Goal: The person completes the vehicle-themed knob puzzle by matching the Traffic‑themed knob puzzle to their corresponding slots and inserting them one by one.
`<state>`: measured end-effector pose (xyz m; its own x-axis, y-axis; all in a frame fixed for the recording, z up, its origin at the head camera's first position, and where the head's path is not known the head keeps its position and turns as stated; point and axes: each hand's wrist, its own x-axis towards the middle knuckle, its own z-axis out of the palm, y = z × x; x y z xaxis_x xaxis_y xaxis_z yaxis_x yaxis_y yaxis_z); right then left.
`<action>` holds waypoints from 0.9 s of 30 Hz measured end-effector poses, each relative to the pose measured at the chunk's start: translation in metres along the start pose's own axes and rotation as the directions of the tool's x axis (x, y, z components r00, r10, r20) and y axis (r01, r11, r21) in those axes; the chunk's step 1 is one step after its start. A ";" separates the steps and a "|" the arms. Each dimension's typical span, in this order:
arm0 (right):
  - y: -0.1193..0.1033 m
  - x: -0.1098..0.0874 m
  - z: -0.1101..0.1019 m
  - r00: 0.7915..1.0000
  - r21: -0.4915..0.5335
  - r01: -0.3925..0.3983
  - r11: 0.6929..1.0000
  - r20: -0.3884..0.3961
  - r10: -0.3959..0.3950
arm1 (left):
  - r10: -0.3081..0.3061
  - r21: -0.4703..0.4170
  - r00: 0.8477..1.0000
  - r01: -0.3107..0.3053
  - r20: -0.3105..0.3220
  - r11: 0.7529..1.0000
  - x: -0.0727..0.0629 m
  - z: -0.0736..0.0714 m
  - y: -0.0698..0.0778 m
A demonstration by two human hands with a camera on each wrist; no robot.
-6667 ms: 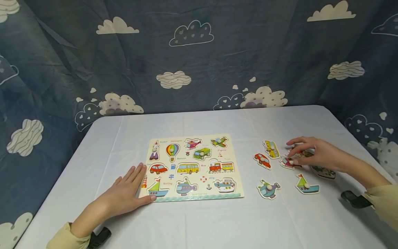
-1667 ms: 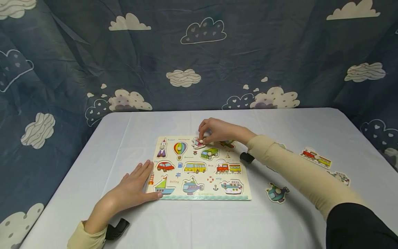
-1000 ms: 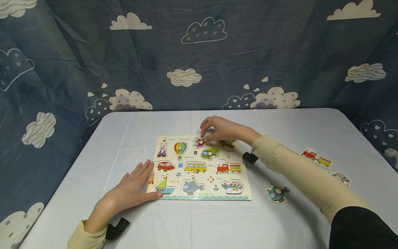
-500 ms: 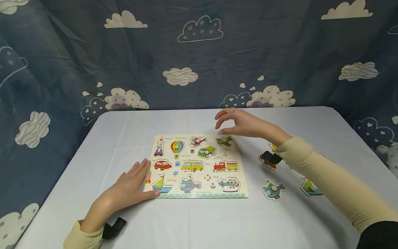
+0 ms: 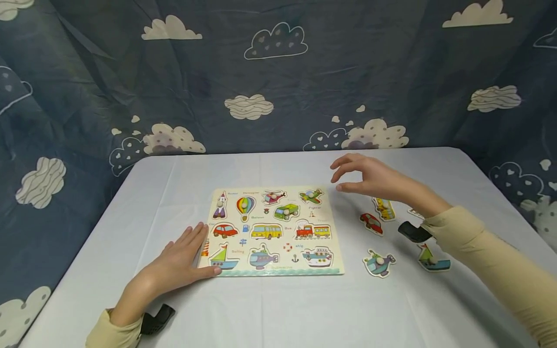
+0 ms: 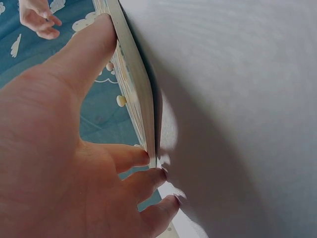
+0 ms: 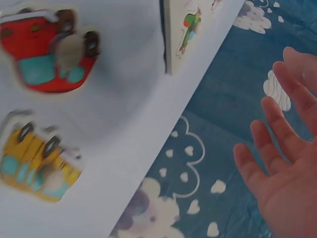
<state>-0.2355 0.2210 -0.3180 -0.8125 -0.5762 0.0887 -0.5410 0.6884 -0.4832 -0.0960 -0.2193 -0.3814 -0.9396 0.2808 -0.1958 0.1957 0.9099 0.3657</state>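
My left hand (image 5: 174, 263) lies at the left edge of a wooden puzzle board (image 5: 278, 272), its thumb on the near corner and its fingers along the side. In the left wrist view, the fingertips touch the board's edge (image 6: 141, 94). My right hand (image 5: 370, 179) hovers right of the board's far corner, fingers relaxed and apart, holding nothing. The pink helicopter piece (image 5: 274, 197) sits in the board's top row, near the knobbed rocket (image 5: 220, 205), balloon (image 5: 245, 207), truck (image 5: 287, 211) and green plane (image 5: 311, 195).
Loose knobbed pieces lie right of the board: a yellow bus (image 5: 384, 209), a red car (image 5: 370, 223), a submarine (image 5: 379, 264) and a sailboat (image 5: 435, 264). Another piece (image 5: 415, 213) is mostly hidden by my right wrist. A cloud-patterned cloth (image 5: 278, 77) hangs behind the white table (image 5: 261, 314).
My right hand carried the helicopter piece from the right-hand group to the board's top row, let go of it, then lifted away to the right. My left hand stays at the board's edge.
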 end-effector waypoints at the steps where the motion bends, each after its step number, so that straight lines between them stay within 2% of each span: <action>1: 0.002 -0.003 -0.001 1.000 -0.002 -0.011 1.000 -0.006 0.011 | 0.001 0.000 1.000 -0.001 -0.001 1.000 0.000 0.000 0.000; 10: 0.029 -0.040 -0.004 0.989 0.021 -0.145 0.989 -0.010 0.145 | 0.007 -0.002 1.000 -0.007 0.002 1.000 0.000 0.000 0.002; 15: 0.041 -0.056 -0.003 0.982 0.025 -0.188 0.982 -0.020 0.188 | 0.004 -0.003 1.000 -0.004 0.007 1.000 0.000 -0.001 0.002; 21: 0.054 -0.074 -0.002 0.966 0.030 -0.252 0.967 -0.049 0.253 | 0.011 -0.002 1.000 -0.011 0.003 1.000 -0.001 0.000 0.002; 27: 0.068 -0.085 0.000 0.951 0.048 -0.306 0.951 -0.037 0.307 | 0.013 0.009 1.000 -0.013 -0.004 1.000 -0.001 0.001 0.001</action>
<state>-0.2032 0.3168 -0.3586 -0.9469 -0.3200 -0.0322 -0.2557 0.8095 -0.5286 -0.0945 -0.2183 -0.3817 -0.9380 0.2912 -0.1879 0.2102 0.9090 0.3599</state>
